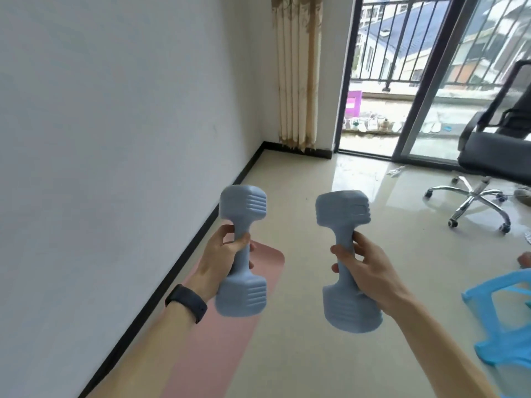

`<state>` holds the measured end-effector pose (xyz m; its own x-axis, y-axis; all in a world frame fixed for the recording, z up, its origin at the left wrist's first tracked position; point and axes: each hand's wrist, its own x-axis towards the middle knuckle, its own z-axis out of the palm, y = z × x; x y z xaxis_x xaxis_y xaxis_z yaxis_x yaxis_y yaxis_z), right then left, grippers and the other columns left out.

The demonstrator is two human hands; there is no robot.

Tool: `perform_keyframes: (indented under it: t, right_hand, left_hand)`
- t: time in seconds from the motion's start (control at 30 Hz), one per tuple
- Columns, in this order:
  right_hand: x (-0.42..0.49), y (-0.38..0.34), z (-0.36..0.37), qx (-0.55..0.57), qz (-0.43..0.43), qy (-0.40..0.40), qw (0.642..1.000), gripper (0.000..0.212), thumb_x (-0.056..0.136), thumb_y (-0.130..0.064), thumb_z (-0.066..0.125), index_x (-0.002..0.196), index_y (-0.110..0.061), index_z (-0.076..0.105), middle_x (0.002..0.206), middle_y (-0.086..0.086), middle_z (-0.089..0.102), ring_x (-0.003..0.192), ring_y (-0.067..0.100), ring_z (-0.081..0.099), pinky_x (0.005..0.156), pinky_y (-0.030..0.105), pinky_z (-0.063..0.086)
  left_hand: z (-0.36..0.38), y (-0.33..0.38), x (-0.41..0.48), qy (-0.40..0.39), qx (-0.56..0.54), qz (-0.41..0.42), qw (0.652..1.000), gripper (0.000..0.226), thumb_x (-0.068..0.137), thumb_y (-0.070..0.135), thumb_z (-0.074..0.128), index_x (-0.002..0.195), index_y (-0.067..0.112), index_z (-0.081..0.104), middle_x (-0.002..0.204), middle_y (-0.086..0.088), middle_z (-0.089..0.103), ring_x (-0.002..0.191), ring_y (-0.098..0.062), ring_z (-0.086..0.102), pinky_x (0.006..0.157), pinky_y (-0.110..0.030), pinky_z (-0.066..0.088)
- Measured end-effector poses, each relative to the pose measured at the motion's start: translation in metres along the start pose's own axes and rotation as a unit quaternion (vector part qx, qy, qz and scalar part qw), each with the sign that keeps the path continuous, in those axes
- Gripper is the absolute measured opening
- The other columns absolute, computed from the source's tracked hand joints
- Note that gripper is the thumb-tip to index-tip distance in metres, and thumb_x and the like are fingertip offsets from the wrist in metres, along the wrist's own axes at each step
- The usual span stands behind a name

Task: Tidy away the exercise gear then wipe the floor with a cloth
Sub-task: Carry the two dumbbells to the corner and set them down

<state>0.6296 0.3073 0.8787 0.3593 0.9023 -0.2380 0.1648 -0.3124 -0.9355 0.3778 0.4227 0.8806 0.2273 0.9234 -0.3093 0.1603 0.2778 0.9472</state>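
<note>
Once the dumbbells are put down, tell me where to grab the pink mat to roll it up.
Take the mat by its far short end, approaching from the open floor on its right; the wall runs close along its left edge. It lies flat and thin, so probably lift a rounded corner first.

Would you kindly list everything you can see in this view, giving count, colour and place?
dumbbells: 2, grey-blue, held upright side by side above the floor
mat: 1, pink, flat on the floor along the left wall
office chair: 1, black with a chrome wheeled base, right rear by the glass door
plastic chair: 1, light blue, lower right edge, partly cut off
curtain: 1, beige, far corner
crate: 1, purple, out on the balcony
wristband: 1, black, on the left wrist
left hand: grips one dumbbell's handle
right hand: grips the other's handle
</note>
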Motion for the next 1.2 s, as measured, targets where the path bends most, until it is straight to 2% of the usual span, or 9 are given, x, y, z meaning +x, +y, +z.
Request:
perform_keyframes:
  t: [0.17, 0.3, 0.5, 0.7, 0.87, 1.13, 1.2]
  right_hand:
    - [0.095, -0.037, -0.05, 0.003, -0.018, 0.033, 0.999, 0.01, 0.097, -0.024, 0.058, 0.103, -0.017, 0.062, 0.098, 0.002, 0.069, 0.078, 0.016, 0.073, 0.078, 0.048, 0.06]
    - [0.182, -0.06, -0.076, 0.011, -0.023, 0.054, 0.998, 0.01, 0.097, -0.022, 0.059, 0.104, -0.016, 0.062, 0.103, 0.001, 0.068, 0.077, 0.016, 0.073, 0.075, 0.044, 0.061]
    - [0.338, -0.086, -0.097, 0.014, -0.035, 0.087, 0.995, 0.009, 0.097, -0.023, 0.06, 0.105, -0.021, 0.062, 0.104, 0.003, 0.069, 0.078, 0.018, 0.073, 0.08, 0.049, 0.06]
    - [0.479, -0.111, -0.123, 0.018, 0.004, 0.104, 0.994, 0.009, 0.096, -0.024, 0.062, 0.104, -0.02, 0.063, 0.102, 0.003, 0.069, 0.078, 0.019, 0.073, 0.077, 0.047, 0.059]
    - [0.595, -0.114, -0.146, 0.032, 0.033, 0.109, 0.993, 0.01, 0.096, -0.022, 0.062, 0.103, -0.015, 0.064, 0.103, 0.002, 0.069, 0.078, 0.018, 0.073, 0.071, 0.038, 0.058]
    - [0.824, -0.104, -0.199, 0.031, 0.056, 0.08, 0.995, 0.008, 0.097, -0.02, 0.059, 0.101, -0.014, 0.061, 0.103, 0.006, 0.068, 0.077, 0.019, 0.073, 0.078, 0.049, 0.06]
    - [0.876, -0.103, -0.212, 0.029, 0.064, 0.069, 0.995, 0.008, 0.097, -0.02, 0.059, 0.102, -0.015, 0.062, 0.103, 0.006, 0.068, 0.077, 0.019, 0.073, 0.079, 0.049, 0.059]
  left_hand:
    - [0.043, 0.063, 0.101, -0.021, -0.017, 0.031, 0.999, 0.019, 0.097, 0.023, 0.062, 0.111, 0.011, 0.057, 0.085, -0.012, 0.072, 0.065, -0.033, 0.064, 0.069, -0.049, 0.056]
    - [0.074, 0.1, 0.192, -0.035, -0.016, 0.047, 0.998, 0.017, 0.098, 0.023, 0.061, 0.11, 0.011, 0.057, 0.084, -0.011, 0.072, 0.064, -0.032, 0.064, 0.065, -0.043, 0.055]
    - [0.113, 0.137, 0.36, -0.075, -0.017, 0.061, 0.995, 0.021, 0.098, 0.023, 0.062, 0.113, 0.01, 0.057, 0.084, -0.012, 0.071, 0.064, -0.033, 0.064, 0.062, -0.04, 0.055]
    - [0.149, 0.186, 0.514, -0.099, -0.008, 0.035, 0.994, 0.02, 0.097, 0.023, 0.062, 0.114, 0.013, 0.057, 0.081, -0.011, 0.071, 0.064, -0.034, 0.063, 0.061, -0.04, 0.055]
    - [0.183, 0.216, 0.636, -0.104, -0.001, 0.014, 0.995, 0.023, 0.097, 0.022, 0.062, 0.115, 0.009, 0.056, 0.081, -0.012, 0.07, 0.062, -0.034, 0.062, 0.06, -0.041, 0.054]
    - [0.256, 0.239, 0.839, -0.072, -0.011, -0.027, 0.997, 0.022, 0.096, 0.022, 0.063, 0.114, 0.011, 0.057, 0.079, -0.009, 0.07, 0.066, -0.032, 0.063, 0.068, -0.047, 0.053]
    - [0.273, 0.245, 0.884, -0.065, -0.004, -0.037, 0.997, 0.022, 0.096, 0.022, 0.063, 0.114, 0.012, 0.057, 0.081, -0.009, 0.069, 0.065, -0.032, 0.062, 0.063, -0.041, 0.054]
